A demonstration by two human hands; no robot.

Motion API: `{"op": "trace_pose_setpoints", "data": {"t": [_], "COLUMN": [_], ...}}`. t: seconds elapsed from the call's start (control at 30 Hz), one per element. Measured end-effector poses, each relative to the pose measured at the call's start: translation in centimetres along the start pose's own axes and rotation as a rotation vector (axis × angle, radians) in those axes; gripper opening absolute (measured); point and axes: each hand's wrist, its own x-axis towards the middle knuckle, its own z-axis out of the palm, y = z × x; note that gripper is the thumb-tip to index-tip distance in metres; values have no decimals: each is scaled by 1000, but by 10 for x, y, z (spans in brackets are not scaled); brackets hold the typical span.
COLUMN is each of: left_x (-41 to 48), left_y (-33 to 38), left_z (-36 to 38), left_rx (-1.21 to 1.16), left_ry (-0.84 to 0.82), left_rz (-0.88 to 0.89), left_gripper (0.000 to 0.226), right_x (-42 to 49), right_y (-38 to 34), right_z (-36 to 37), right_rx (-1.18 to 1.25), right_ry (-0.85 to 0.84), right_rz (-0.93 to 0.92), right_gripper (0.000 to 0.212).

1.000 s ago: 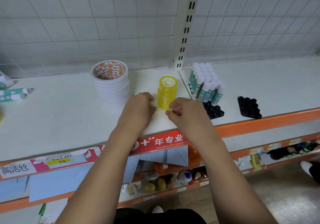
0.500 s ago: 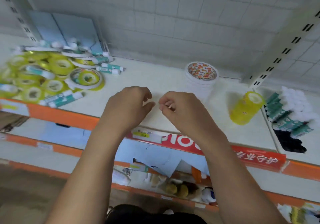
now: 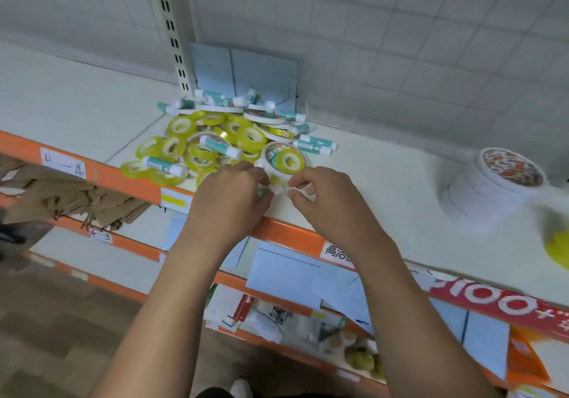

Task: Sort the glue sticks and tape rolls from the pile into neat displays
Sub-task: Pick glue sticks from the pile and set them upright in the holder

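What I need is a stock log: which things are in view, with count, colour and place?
yellow tape rolls: many, yellow, piled on the shelf's left part
glue sticks: several, teal and white, lying in and on that pile
wide tape rolls: one stack, white, shelf right
blue sheets: two, pale blue, leaning on the back wall
shelf: one, white with orange edge
left hand, right hand: fingers curled at the pile's near edge; hold unclear

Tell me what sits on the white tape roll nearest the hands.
One yellow tape roll lies on the white roll, covering most of its printed face. Anything beneath the white roll is hidden.
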Motion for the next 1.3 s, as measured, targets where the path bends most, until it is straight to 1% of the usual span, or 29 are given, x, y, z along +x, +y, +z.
{"op": "trace_pose_setpoints", "data": {"t": [0.17,0.3,0.4,0.5,0.8,0.93,1.0,1.1,1.2,1.23,1.3], "left_x": [10,21,32,44,83,96,102,109,119,123,133], "left_y": [-23,-33,-37,-41,-49,-50,-52,-57,-65,-67,-73], "left_z": [2,3,3,3,4,3,1,0,0,1,3], "left_rx": [-14,-29,-46,-44,-74,-77,-73,-70,-43,-27,-2], "left_ry": [-21,22,40,55,111,139,148,151,155,154,147], "left_rz": [54,101,137,168,194,202,200,195,172,163,137], "left_gripper": [26,23,21,21,17,17,17,15,16,17,23], "right_x": [11,22,37,52,87,112,129,154,173,177,182], "right_y": [-11,-11,-12,-13,-16,-20,-21,-24,-23,-23,-23], "right_z": [17,22,22,22,18,18,20,26,35,38,43], "right_rx": [39,48,17,16,30,9,10,5,-62,-99,-150], "right_ry": [33,55,65,81,111,161,185,255,224,195,157], "right_rz": [58,86,81,69,37,13,27,39,89,103,103], "right_gripper": [15,16,18,15,11,9,12,23,36,35,20]}}
